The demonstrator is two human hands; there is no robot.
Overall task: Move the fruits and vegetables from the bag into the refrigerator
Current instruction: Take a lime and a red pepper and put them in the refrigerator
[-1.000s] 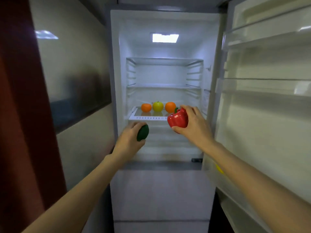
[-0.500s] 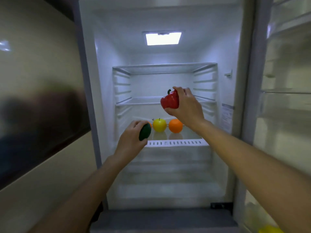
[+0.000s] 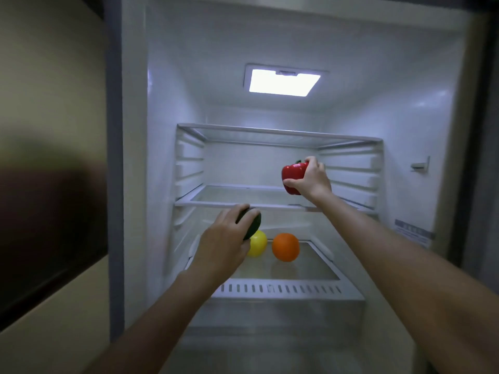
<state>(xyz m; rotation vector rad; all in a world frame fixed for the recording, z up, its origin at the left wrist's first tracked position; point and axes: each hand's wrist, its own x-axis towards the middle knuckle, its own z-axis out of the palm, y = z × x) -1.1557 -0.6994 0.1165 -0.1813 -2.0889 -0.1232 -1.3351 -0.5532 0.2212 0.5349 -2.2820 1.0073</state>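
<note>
a: so nearest, left hand point(image 3: 221, 244) wraps a dark green vegetable point(image 3: 249, 224), just in front of the yellow fruit point(image 3: 258, 242) and orange point(image 3: 285, 247).
b: farther?
a: right hand point(image 3: 310, 179) grips the red pepper point(image 3: 294, 175) above the middle shelf point(image 3: 243, 203). looks light, stiff, glossy, maybe slippery; hold round the body.

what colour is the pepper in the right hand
Red, with a green stem; the pepper shows in the head view.

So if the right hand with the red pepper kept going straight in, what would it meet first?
Probably nothing until the fridge's back wall. The right hand holds the pepper above the bare middle shelf, though depth is unclear.
</note>
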